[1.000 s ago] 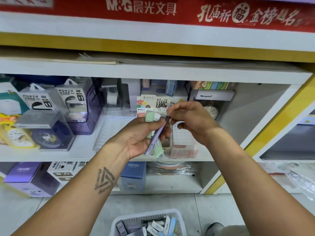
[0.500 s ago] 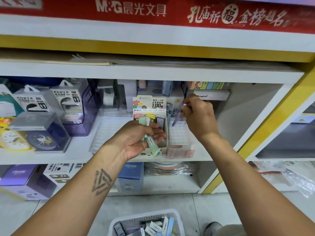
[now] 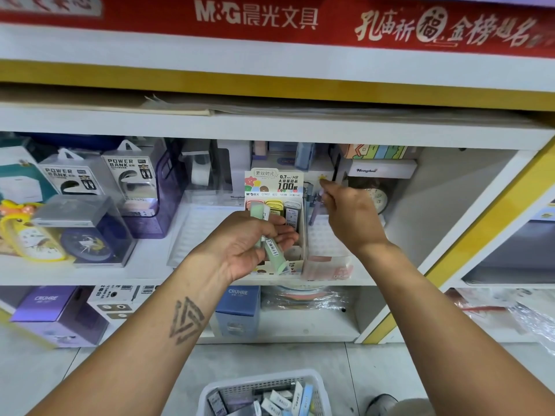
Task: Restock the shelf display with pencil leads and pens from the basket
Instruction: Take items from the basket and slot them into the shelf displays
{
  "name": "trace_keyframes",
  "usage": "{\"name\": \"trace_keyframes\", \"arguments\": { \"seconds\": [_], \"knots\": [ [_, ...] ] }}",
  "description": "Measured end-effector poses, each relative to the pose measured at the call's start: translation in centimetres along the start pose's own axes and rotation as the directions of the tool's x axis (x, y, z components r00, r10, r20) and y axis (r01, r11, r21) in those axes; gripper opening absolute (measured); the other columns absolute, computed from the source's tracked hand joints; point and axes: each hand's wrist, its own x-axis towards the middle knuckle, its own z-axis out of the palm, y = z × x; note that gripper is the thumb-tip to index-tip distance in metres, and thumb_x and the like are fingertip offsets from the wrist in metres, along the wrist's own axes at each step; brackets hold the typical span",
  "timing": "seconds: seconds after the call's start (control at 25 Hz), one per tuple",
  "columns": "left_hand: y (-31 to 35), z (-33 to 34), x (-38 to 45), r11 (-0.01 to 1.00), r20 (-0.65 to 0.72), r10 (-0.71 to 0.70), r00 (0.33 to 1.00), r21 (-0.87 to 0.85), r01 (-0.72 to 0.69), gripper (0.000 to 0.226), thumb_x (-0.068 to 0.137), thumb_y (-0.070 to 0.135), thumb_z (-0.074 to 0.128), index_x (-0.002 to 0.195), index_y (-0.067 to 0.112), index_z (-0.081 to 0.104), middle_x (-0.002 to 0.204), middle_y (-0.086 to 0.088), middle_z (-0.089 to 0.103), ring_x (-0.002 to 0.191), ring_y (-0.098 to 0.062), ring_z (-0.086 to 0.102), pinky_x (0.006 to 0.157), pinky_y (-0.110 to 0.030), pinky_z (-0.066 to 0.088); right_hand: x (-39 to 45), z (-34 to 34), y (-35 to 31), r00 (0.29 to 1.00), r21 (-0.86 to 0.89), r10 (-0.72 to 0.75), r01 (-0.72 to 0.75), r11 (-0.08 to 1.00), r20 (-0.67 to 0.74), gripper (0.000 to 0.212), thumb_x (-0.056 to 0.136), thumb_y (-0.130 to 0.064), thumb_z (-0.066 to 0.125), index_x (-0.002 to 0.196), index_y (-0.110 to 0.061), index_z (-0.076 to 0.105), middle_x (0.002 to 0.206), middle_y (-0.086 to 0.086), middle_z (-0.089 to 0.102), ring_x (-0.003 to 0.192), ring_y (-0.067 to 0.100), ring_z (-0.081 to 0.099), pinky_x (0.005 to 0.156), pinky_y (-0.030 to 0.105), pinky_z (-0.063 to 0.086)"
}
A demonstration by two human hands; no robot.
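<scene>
Left hand [image 3: 249, 244] grips green lead cases [image 3: 271, 250]; raised right hand [image 3: 348, 211] apparently pinches a purple pen [image 3: 314, 211].

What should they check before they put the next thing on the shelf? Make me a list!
1. Purple pen pinched in the right hand and over the clear pen holder: ok.
2. Pen fully seated in the holder: cannot tell, the hand hides its top.
3. Green lead cases gripped by the left hand: ok.
4. Room in the lead display box for the green cases: cannot tell, the left hand covers the front rows.
5. Basket on the floor has more stock in it: ok.
</scene>
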Motion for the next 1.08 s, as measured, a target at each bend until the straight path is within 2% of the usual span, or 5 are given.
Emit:
{"name": "trace_keyframes", "arguments": {
  "seconds": [0.2,0.32,0.52,0.84,1.08],
  "knots": [
    [0.2,-0.2,-0.2,0.997,0.012,0.062,0.998,-0.042,-0.062,0.027,0.084,-0.025,0.044,0.096,-0.007,0.062,0.084,-0.026,0.071,0.082,-0.036,0.073,0.077,-0.041,0.061,-0.3,-0.1,-1.5,0.98,-0.197,0.114,-0.08,0.977,0.166,0.05,0.099,-0.012,0.044,0.149,-0.019,0.04,0.089,0.016,0.067,0.072,0.033,0.058,0.065,0.039,0.051],
    [0.7,-0.3,-0.1,0.981,-0.02,0.16,0.987,-0.111,-0.162,0.028,0.086,-0.023,0.043,0.092,-0.002,0.06,0.092,-0.026,0.072,0.088,-0.036,0.074,0.082,-0.042,0.06,0.2,-0.9,-3.3,0.983,0.238,0.15,-0.17,0.956,0.101,0.015,0.097,-0.021,0.056,0.105,-0.013,0.067,0.078,0.01,0.071,0.071,0.029,0.067,0.064,0.037,0.053],
    [1.3,-0.8,-0.1,0.947,-0.077,0.279,0.957,-0.146,-0.287,0.029,0.083,-0.02,0.05,0.086,0.007,0.058,0.102,-0.021,0.073,0.087,-0.03,0.073,0.074,-0.045,0.059,-1.1,-0.8,-7.1,0.771,0.597,-0.028,-0.469,0.651,0.636,0.026,0.084,-0.014,0.079,0.098,-0.005,0.059,0.077,0.009,0.075,0.064,0.017,0.07,0.057,0.026,0.053],
    [2.9,-4.0,-0.2,0.978,-0.364,0.156,0.918,-0.072,-0.195,0.012,0.096,0.006,0.057,0.088,0.014,0.058,0.066,-0.005,0.053,0.054,-0.015,0.048,0.046,-0.022,0.046,0.0,-0.6,-6.2,0.918,0.575,0.141,-0.346,0.742,0.37,0.02,0.088,-0.002,0.071,0.097,-0.02,0.076,0.078,-0.004,0.069,0.067,0.01,0.063,0.067,0.025,0.053],
    [3.0,-4.4,-1.2,0.999,-0.255,0.036,0.966,0.048,-0.024,0.006,0.091,0.013,0.055,0.086,0.012,0.055,0.055,-0.001,0.044,0.036,-0.011,0.031,0.037,-0.015,0.024,0.2,-0.5,-6.3,0.923,0.69,0.139,-0.362,0.627,0.358,0.016,0.083,0.007,0.073,0.087,-0.008,0.073,0.095,0.021,0.072,0.082,0.031,0.072,0.077,0.036,0.062]
  ]
}}
